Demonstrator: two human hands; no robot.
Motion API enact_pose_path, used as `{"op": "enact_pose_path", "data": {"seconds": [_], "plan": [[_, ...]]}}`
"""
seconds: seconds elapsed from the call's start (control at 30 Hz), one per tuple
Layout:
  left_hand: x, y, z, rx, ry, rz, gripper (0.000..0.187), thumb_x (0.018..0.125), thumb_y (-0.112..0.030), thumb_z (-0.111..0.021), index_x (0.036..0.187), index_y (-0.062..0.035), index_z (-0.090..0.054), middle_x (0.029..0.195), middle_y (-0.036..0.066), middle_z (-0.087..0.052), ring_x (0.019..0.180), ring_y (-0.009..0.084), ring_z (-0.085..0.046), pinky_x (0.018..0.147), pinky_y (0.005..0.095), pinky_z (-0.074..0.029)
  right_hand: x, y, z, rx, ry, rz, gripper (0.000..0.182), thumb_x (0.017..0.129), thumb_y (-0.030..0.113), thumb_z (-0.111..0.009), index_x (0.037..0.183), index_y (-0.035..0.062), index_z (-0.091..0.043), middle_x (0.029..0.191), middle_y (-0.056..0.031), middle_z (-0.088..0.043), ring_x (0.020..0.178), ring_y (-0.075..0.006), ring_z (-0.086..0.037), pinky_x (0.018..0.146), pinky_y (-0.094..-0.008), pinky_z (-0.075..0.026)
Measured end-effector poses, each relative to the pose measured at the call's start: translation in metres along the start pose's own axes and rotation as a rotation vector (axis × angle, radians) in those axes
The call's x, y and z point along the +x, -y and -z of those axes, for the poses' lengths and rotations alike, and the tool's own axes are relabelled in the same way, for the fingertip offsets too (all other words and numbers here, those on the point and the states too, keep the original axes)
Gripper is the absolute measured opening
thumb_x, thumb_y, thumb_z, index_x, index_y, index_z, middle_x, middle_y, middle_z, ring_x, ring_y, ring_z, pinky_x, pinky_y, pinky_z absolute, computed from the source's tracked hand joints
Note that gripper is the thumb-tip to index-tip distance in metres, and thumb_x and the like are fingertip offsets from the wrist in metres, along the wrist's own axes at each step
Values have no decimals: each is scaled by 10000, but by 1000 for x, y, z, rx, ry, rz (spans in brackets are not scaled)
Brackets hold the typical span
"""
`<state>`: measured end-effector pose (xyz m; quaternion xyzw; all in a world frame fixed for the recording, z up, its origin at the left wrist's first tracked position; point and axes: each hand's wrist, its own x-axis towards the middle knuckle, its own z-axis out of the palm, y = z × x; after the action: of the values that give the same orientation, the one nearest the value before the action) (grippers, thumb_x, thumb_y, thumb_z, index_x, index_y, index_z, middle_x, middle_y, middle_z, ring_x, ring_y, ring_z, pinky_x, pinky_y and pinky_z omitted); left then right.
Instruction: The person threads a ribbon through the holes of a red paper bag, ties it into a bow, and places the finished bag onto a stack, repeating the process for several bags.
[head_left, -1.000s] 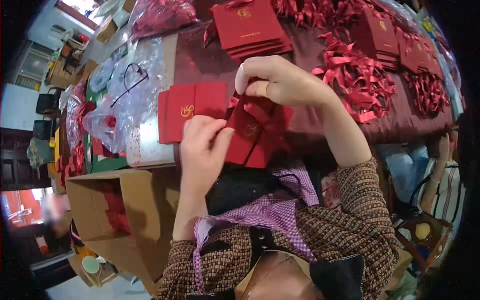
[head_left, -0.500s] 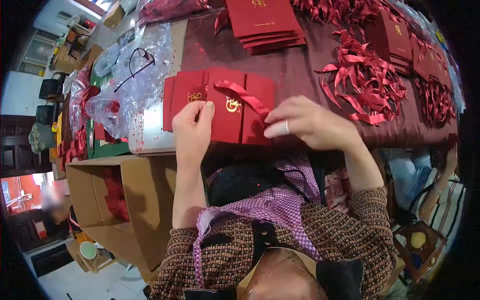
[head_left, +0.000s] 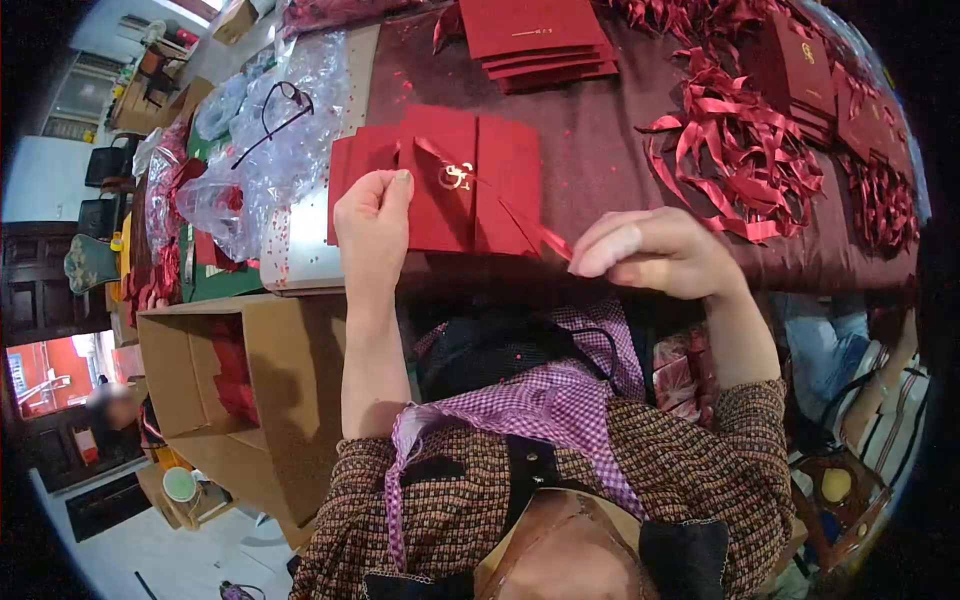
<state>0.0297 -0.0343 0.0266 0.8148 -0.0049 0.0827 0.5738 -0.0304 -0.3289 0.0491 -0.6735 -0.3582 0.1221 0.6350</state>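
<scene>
Several red cards with gold print lie overlapped at the table's near edge. The middle one bears a gold emblem and has a red ribbon running across it. My left hand is closed, thumb and forefinger pinching at the left side of this card. Off to the right of the cards, my right hand is closed on the ribbon's end, drawing it into a taut slanting line. That hand wears a ring or band on one finger, blurred here.
A stack of red cards sits farther back. Loose red ribbons are heaped at the right, beside more stacked cards. Eyeglasses rest on clear plastic wrap at the left. A cardboard box stands below the left edge.
My right hand has moved right, away from the cards, and the ribbon that lay loose is now pulled straight. The middle card has shifted slightly up and left.
</scene>
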Motion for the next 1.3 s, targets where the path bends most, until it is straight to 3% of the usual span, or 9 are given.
{"op": "enact_pose_path", "data": {"seconds": [0.07, 0.17, 0.37, 0.47, 0.73, 1.13, 1.23, 1.27, 1.3], "plan": [[2, 3, -2, 84, 15, -53, 207, 909, -133, -584, 866, 65, -624, 702, -20, -573, 662, 50, -471, 602, 224, -400, 1, 10, 8, 159, -13, 38, 217, 763, -44, -624, 978, -39, -651, 1032, -177, -651, 942, -260, -635, 840, -340, -489], [0, -6, -7, -14, 16, -12, 213, 913, -139, -581, 868, 63, -629, 709, -19, -586, 676, 54, -492, 605, 227, -404, 13, 20, 1, -65, -194, 59, 208, 761, -59, -628, 956, 5, -663, 1002, -138, -652, 926, -221, -627, 808, -312, -493], [-2, -10, -5, -354, 267, 202, 306, 868, -12, -575, 1163, 63, -551, 881, 8, -620, 769, 54, -536, 717, 208, -447, 28, -2, -5, -147, -452, 102, 111, 783, -14, -651, 889, 16, -661, 1064, -129, -633, 931, -165, -599, 784, -274, -487], [-5, -6, 1, -253, 363, 140, 426, 812, 65, -590, 1230, 62, -509, 841, -5, -572, 764, 53, -522, 702, 193, -431, 33, -5, -2, -196, -327, 156, 81, 804, -6, -633, 876, 18, -660, 1046, -131, -635, 899, -162, -601, 768, -269, -486], [-17, -20, 2, -245, 254, 150, 307, 812, 63, -610, 1116, 38, -575, 852, -4, -567, 767, 56, -517, 692, 188, -436, 49, -13, -31, 183, -442, -162, 175, 855, 32, -609, 1023, -8, -584, 917, -41, -608, 857, -101, -572, 757, -239, -473], [-22, -23, 1, -251, 233, 138, 264, 821, 42, -621, 1083, 34, -589, 876, 10, -582, 771, 59, -522, 695, 190, -447, 56, -26, -34, -100, -240, 3, 170, 790, -21, -656, 955, 18, -674, 923, -64, -640, 853, -142, -601, 756, -256, -476], [-23, -24, -2, -248, 247, 133, 264, 825, 39, -617, 1087, 36, -588, 881, 13, -584, 769, 59, -520, 691, 191, -446, 68, -18, -46, -253, -390, -55, 213, 778, -4, -676, 987, 20, -647, 934, -69, -647, 864, -136, -604, 755, -267, -482], [-24, -24, -3, -251, 253, 134, 266, 827, 39, -615, 1091, 37, -586, 884, 14, -585, 769, 59, -519, 688, 191, -445, 73, -23, -52, -248, -483, -62, 183, 761, 17, -682, 930, 23, -613, 837, -98, -632, 832, -256, -600, 744, -337, -485], [-25, -26, -4, -250, 255, 135, 266, 827, 39, -615, 1091, 37, -586, 884, 14, -585, 769, 59, -519, 688, 191, -445, 75, -25, -53, -247, -484, -63, 183, 761, 17, -682, 930, 23, -613, 837, -98, -632, 832, -256, -600, 744, -337, -485]]}}
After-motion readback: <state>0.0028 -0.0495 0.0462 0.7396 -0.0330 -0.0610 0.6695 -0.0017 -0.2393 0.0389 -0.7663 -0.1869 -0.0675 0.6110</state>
